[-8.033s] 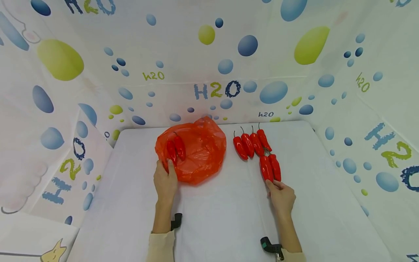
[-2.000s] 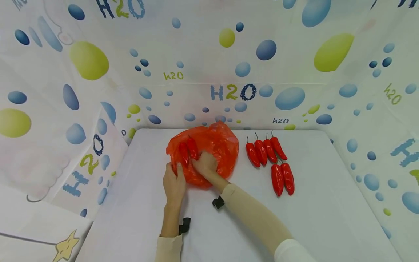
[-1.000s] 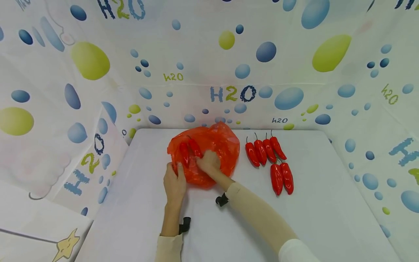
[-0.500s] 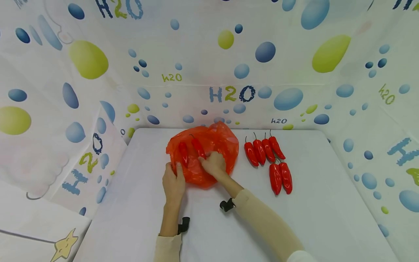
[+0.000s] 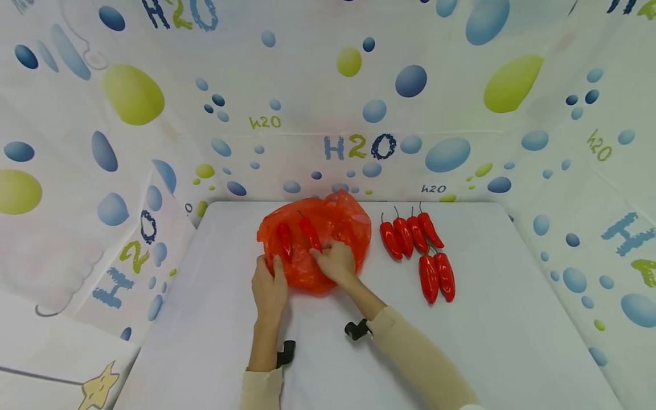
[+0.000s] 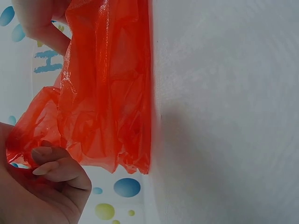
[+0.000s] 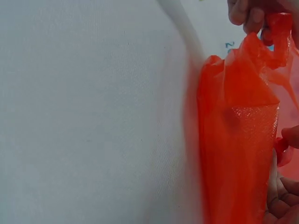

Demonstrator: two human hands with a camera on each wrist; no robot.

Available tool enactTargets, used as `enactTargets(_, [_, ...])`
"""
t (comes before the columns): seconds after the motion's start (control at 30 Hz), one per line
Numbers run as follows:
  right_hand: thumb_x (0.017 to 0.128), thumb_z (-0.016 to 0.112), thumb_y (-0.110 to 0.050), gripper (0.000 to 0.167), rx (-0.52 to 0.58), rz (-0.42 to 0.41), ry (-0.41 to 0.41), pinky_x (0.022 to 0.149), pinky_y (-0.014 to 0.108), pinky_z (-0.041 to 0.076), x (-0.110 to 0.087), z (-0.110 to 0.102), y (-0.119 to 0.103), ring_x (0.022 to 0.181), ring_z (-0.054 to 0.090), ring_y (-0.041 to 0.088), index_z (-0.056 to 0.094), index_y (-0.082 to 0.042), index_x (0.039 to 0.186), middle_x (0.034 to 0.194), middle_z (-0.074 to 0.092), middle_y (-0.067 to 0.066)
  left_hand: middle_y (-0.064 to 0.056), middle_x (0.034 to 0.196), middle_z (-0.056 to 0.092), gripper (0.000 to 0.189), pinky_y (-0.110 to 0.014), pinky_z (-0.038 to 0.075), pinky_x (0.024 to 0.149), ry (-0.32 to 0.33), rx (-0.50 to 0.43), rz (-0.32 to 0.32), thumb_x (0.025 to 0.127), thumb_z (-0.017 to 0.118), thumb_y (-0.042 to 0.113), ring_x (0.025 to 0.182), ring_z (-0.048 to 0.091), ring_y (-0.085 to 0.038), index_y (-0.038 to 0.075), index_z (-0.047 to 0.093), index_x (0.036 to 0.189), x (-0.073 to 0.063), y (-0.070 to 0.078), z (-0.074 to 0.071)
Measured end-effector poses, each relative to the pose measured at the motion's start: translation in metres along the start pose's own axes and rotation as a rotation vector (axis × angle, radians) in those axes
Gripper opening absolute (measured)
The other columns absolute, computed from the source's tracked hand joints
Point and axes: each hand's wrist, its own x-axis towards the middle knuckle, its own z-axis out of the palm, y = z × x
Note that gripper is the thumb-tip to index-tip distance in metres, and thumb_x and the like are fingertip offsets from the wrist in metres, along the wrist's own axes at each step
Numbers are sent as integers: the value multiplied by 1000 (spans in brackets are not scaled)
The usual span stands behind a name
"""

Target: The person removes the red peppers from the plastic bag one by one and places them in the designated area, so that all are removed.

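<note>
An orange-red plastic bag [image 5: 328,228] lies spread on the white table with its mouth facing up. Two red chili peppers are inside, a left one [image 5: 284,239] and a right one [image 5: 309,230], with a gap between them. My left hand [image 5: 270,287] pinches the bag's near left rim; in the left wrist view, thumb and fingers [image 6: 58,172] close on the crumpled film. Reaching into the bag, my right hand [image 5: 336,262] holds the lower end of the right pepper. The right wrist view shows that red tip [image 7: 282,150] between thumb and finger.
To the bag's right, several red chili peppers [image 5: 404,234] lie in a slanted row with stems away from me. Two more peppers [image 5: 437,277] lie just in front of them. A printed curtain [image 5: 302,85] rises behind the table and along its sides.
Eight seconds ago my right hand was at the front pair of loose peppers; it then moved into the bag. Lately it shifted the right pepper rightward, away from the other. My left hand kept its hold.
</note>
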Motion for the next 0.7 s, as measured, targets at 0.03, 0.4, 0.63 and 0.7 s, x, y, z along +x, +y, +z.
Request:
enactTargets(0.03, [94, 78, -38, 36, 10, 6, -1, 71, 34, 61, -1, -1, 0, 77, 70, 18, 75, -6, 112, 83, 75, 1, -17, 115, 67, 40, -50, 56, 92, 0, -1, -1, 110, 48, 36, 100, 63, -35, 2, 54, 130, 0, 0, 0])
enactTargets(0.4, [93, 79, -36, 38, 92, -37, 48, 73, 34, 60, -14, -5, 7, 81, 70, 19, 76, -5, 114, 89, 76, 3, -15, 116, 66, 40, -49, 57, 94, -19, -10, -10, 111, 47, 37, 100, 63, -32, 4, 53, 131, -2, 1, -2])
enactTargets(0.63, [94, 79, -35, 42, 151, -35, 45, 72, 32, 61, -21, -6, 14, 80, 70, 17, 74, -4, 121, 91, 76, 4, -15, 116, 66, 39, -49, 56, 95, -23, -9, -14, 110, 48, 38, 100, 62, -32, 5, 52, 130, -1, 1, -2])
enactTargets(0.7, [93, 79, -36, 42, 167, -25, 48, 72, 31, 61, -23, -8, 15, 79, 69, 17, 74, -5, 121, 90, 75, 3, -15, 116, 66, 38, -49, 56, 95, -21, -9, -14, 111, 48, 37, 100, 62, -32, 5, 52, 130, -1, 1, -1])
